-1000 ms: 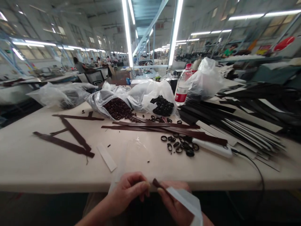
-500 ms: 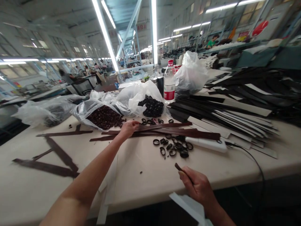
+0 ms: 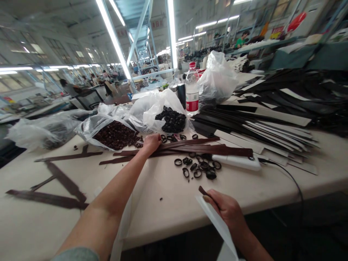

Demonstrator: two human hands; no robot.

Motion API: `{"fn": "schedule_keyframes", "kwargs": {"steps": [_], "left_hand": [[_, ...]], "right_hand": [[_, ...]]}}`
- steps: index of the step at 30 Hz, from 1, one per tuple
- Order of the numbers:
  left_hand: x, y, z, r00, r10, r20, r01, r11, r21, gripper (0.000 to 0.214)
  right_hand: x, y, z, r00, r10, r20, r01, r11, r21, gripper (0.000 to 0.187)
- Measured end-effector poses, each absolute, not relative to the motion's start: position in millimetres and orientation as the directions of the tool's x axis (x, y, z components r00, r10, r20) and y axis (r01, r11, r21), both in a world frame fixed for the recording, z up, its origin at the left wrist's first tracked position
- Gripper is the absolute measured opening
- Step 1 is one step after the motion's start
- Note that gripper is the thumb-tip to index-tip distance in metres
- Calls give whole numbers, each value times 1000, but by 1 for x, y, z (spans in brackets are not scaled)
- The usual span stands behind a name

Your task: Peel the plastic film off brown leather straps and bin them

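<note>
My left hand [image 3: 152,143] is closed at the pile of dark brown leather straps [image 3: 187,148], its fingertips turned away from view. Whether it grips a strap or something small behind the pile is hidden. Close to the table's front edge, my right hand [image 3: 227,208] pinches a narrow brown strip [image 3: 202,190], whose end sticks out past the thumb. A long whitish strip [image 3: 217,221] hangs alongside that hand; I cannot tell if the fingers hold it too. Between the hands lie several black loops [image 3: 203,166], just in front of the strap pile.
A white corded tool [image 3: 239,162] lies partly under the straps. Behind stand a bag of small brown pieces [image 3: 114,135], a bag of black pieces [image 3: 172,119] and a bottle [image 3: 192,90]. Black strips [image 3: 261,127] fill the right; brown straps [image 3: 65,179] lie left.
My left hand's fingers have curled in more at the strap pile. The whitish strip has risen beside my right hand, which still pinches the brown strip. The view has shifted slightly.
</note>
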State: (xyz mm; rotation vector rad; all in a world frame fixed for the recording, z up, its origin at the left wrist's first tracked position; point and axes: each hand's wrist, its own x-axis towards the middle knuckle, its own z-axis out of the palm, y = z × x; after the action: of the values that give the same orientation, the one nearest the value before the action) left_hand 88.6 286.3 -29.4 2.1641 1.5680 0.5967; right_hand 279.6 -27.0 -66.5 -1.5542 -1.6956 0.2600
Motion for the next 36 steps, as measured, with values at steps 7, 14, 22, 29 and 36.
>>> {"fn": "schedule_keyframes", "kwargs": {"steps": [7, 14, 22, 29, 36], "left_hand": [[74, 253, -10, 181, 974, 139, 410, -203, 889, 28], [24, 146, 13, 246, 968, -55, -102, 82, 991, 43], [0, 42, -1, 289, 916, -278, -518, 393, 760, 31], [4, 5, -9, 299, 888, -349, -521, 458, 720, 32], [7, -4, -6, 283, 878, -386, -514, 478, 712, 36]], "right_hand": [[279, -26, -60, 73, 911, 405, 743, 221, -631, 40], [281, -25, -59, 65, 914, 400, 738, 226, -636, 38], [247, -30, -32, -34, 944, 327, 633, 274, -724, 39], [198, -31, -2, -234, 829, 508, 653, 521, -550, 36], [182, -27, -6, -325, 768, 552, 748, 566, -346, 37]]}}
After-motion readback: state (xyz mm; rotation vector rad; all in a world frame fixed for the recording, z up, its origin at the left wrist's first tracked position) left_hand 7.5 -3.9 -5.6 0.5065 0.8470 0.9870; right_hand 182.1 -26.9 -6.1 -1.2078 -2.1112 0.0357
